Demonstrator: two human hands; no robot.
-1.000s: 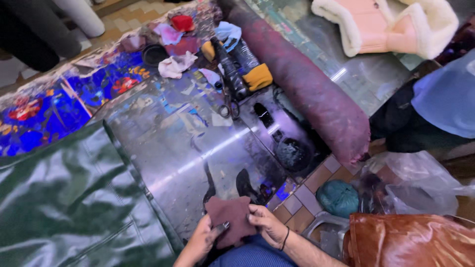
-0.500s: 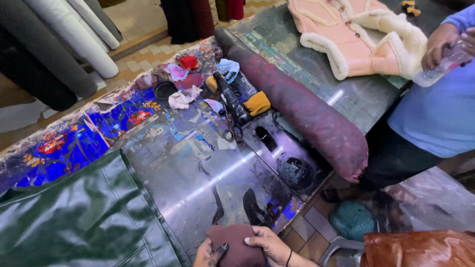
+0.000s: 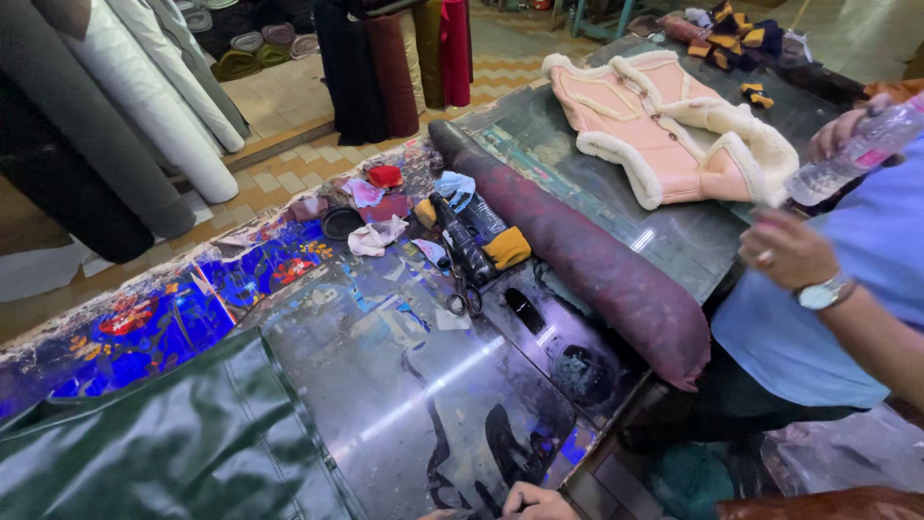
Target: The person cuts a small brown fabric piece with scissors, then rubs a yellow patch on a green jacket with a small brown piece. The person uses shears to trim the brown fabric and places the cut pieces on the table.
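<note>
only the knuckles of my right hand (image 3: pixel 535 501) showed, at the bottom edge of the view over the near rim of the glass-topped worktable (image 3: pixel 404 385); the fingers were curled, but whether they closed on anything i could not tell, since whatever lay under them fell outside the frame. my left hand could scarcely be made out beside it, a sliver at most, and its state could not be told either. nearest my hands were the dark cut-out shapes (image 3: pixel 505 448) under the glass and the sheet of glossy green leather (image 3: pixel 164 443) spread flat to the left, laid open presumably so it stayed smooth. further up the table lay black scissors (image 3: pixel 464 289) among scraps of coloured cloth (image 3: pixel 375 207), a yellow piece (image 3: pixel 507 247) and a small dark dish (image 3: pixel 341 222), gathered in one cluster, in my judgement to keep the middle of the surface free. a long maroon fabric roll (image 3: pixel 587 255) lay diagonally across the table, apart from my hands. beyond it rested a pink garment with fleece trim (image 3: pixel 664 125). a second person in a blue shirt (image 3: pixel 828 299) stood at the right, a watch on the wrist, holding a clear plastic bottle (image 3: pixel 857 154); those hands were not mine. rolls of material (image 3: pixel 144 106) leaned at the far left.
</note>
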